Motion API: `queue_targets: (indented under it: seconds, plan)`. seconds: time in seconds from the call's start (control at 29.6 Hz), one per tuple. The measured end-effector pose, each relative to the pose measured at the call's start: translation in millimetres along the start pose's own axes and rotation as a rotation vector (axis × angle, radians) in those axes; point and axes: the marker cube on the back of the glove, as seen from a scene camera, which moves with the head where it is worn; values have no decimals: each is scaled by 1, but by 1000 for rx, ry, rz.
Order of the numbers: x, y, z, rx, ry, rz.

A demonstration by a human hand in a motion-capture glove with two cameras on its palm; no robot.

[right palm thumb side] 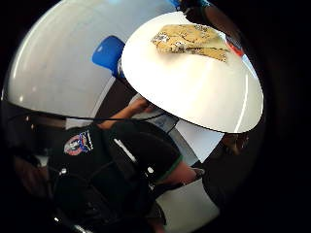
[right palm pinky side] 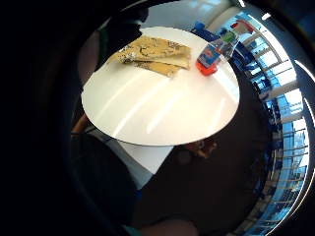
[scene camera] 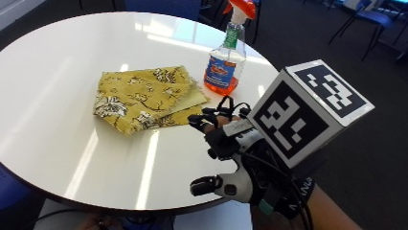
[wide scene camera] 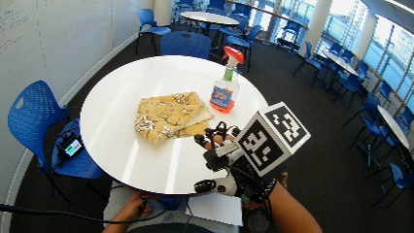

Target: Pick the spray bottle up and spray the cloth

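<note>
On round table (scene camera: 57, 62): spray bottle (scene camera: 224, 64) upright, orange liquid low inside, beside folded cloth (scene camera: 145, 98); right hand (scene camera: 226, 132) apart, fingers relaxed, empty.

Yellow floral cloth (scene camera: 148, 98), seemingly orange-liquid spray bottle (scene camera: 225, 67), white table (scene camera: 63, 57).

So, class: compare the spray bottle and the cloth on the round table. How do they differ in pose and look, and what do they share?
The spray bottle stands upright; the cloth lies flat and folded. The spray bottle is clear with orange liquid and an orange trigger; the cloth is yellow with a floral print. Both rest on the white table, close together, and the gloved right hand touches neither.
</note>
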Motion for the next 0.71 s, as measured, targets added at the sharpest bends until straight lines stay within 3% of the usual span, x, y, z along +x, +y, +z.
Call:
queue_targets:
  seconds: [0.71]
  plan:
    - [0, -3, 3, 0, 0, 3]
